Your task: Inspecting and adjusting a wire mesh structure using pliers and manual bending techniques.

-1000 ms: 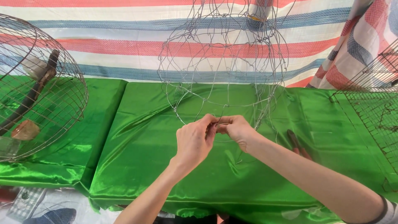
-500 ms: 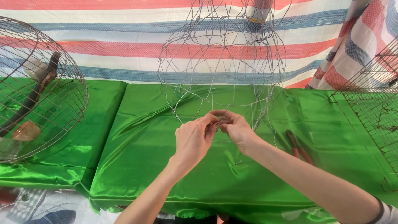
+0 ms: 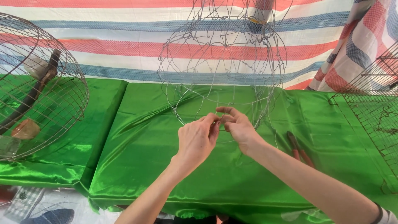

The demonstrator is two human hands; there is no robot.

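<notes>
A half-built wire cage frame (image 3: 224, 62) of thin silver wire stands on the green satin cloth (image 3: 141, 149) in front of me. My left hand (image 3: 197, 139) and my right hand (image 3: 238, 126) meet at the frame's lower front rim. The fingertips of both pinch the same thin wire there, touching each other. The exact spot of the pinch is hidden behind my left fingers.
A round rusty wire cage (image 3: 37, 87) with a wooden perch stands at the left. Red-handled pliers (image 3: 300, 151) lie on the cloth right of my right forearm. A square mesh cage (image 3: 373, 108) sits at the right edge. A striped tarp (image 3: 103, 45) hangs behind.
Both hands stay pinched together on the wire at the rim; they have shifted slightly and the fingers have turned a little.
</notes>
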